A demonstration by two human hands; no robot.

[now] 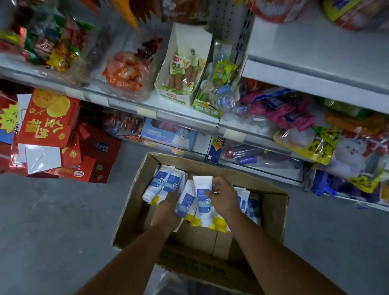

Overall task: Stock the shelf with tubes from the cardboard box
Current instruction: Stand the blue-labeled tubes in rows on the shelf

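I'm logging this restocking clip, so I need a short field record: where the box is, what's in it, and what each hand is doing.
place: shop aisle, snack shelves ahead
box: open cardboard box on the grey floor
contents: white-and-blue tubes with yellow caps, lying side by side
right hand: grips the top tube near its flat end
left hand: in the box among the tubes, fingers hidden
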